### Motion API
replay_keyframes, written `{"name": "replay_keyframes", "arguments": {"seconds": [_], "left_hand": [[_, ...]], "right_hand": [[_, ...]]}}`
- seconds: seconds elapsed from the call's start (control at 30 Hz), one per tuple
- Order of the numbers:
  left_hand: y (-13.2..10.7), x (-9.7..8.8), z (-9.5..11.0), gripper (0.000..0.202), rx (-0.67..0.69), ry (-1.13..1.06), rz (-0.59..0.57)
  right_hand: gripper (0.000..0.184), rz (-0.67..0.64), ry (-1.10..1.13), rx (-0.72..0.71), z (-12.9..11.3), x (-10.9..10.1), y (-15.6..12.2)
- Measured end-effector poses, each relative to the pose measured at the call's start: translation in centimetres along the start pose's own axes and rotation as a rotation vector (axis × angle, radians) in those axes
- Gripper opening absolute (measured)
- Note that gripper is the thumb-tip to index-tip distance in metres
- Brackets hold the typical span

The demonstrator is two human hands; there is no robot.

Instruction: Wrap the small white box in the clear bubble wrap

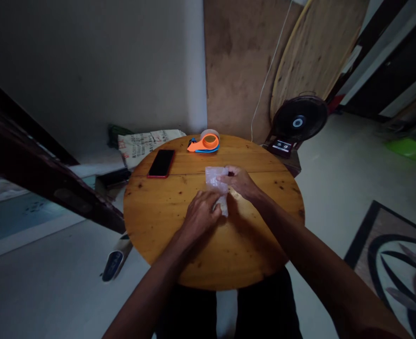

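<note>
A translucent, pinkish piece of plastic that looks like bubble wrap is held over the middle of the round wooden table. My right hand pinches its upper right edge between thumb and fingers. Lower down, my left hand has its fingers curled over the wrap, and the bottom end sticks out beside the thumb. Part of the wrap is hidden under the left fingers. I cannot tell whether anything is inside it.
Toward the table's far edge lies an orange and blue tape dispenser with a roll of tape. A phone with a red edge lies at the far left. Beyond the table, a dark round-fronted device stands on the right and a printed sack on the left.
</note>
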State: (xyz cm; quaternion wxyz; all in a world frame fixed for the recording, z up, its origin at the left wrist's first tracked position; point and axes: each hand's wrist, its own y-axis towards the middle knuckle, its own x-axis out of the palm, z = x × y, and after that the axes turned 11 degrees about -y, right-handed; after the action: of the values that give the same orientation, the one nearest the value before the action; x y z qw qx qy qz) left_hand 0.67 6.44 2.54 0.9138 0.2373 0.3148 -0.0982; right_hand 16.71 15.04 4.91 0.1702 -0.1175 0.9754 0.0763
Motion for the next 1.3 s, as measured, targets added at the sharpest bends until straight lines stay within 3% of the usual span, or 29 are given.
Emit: {"name": "replay_keyframes", "arguments": {"seconds": [0.17,0.33,0.43,0.53,0.67,0.87,1.07,1.3], "left_hand": [[-0.2,-0.2,0.7,0.03,-0.053,0.103,0.013],[-0.5,-0.5,1.5,0.03,-0.191,0.208,0.125],[-0.7,0.1,0.7,0.039,-0.239,0.135,0.205],[-0.7,0.8,-0.7,0.058,-0.19,-0.025,0.232],[-0.5,0.9,-2.2,0.052,-0.096,-0.241,0.173],[-0.4,0.3,-2.5,0.023,0.007,-0.315,0.104],[-0.7,-0.2,-2.2,0.019,0.052,-0.275,0.029],[-2.2,-2.6,-1.8,0.035,0.091,-0.258,-0.111]], "right_hand": [[0.031,-0.033,0.037,-0.035,-0.8,-0.1,-2.0],[0.026,-0.066,0.005,-0.08,-0.2,0.6,-2.9],[0.025,-0.055,-0.047,-0.117,-0.2,0.9,-3.8],[0.018,-0.026,-0.173,-0.162,-0.6,0.8,-5.2],[0.01,-0.011,-0.362,-0.277,-1.0,0.5,-6.9],[0.028,-0.007,-0.469,-0.318,-0.3,0.9,-8.5],[0.033,-0.007,-0.591,-0.42,-0.3,1.2,-9.7],[0.026,0.024,-0.667,-0.534,0.5,1.6,-10.6]]}}
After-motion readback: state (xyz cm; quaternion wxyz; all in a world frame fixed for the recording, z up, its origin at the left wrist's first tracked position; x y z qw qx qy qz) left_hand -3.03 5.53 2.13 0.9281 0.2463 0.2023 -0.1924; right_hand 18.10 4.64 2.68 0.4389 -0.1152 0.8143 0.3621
